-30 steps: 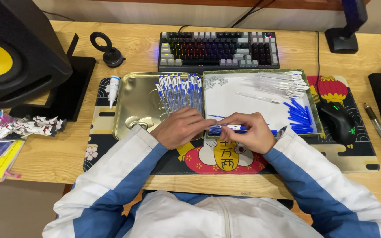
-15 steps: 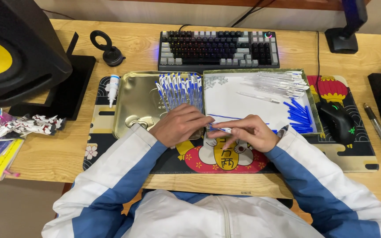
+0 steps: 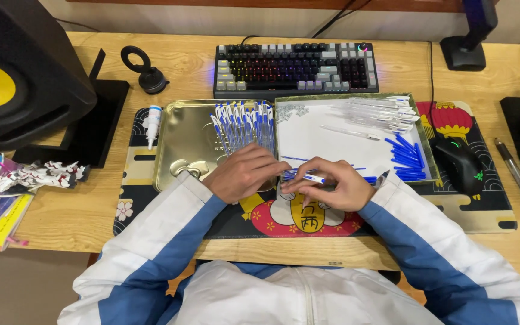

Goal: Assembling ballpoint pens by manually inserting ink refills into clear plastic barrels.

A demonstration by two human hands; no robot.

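Vs. a sec ago: our hands sit closer together. Left hand [image 3: 243, 173] and right hand [image 3: 332, 183] both pinch the blue-white pen [image 3: 306, 177], over the desk mat [image 3: 133, 162] at the white tray [image 3: 308, 135] edge; we judge assy nearly seated.

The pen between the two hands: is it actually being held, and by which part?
Yes. Both hands hold the pen: the left hand pinches its blue end, the right hand its white end.

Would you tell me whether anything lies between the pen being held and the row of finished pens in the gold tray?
Only the left hand itself: it lies between the pen, pinched with the right hand, and the finished pens in the gold tray.
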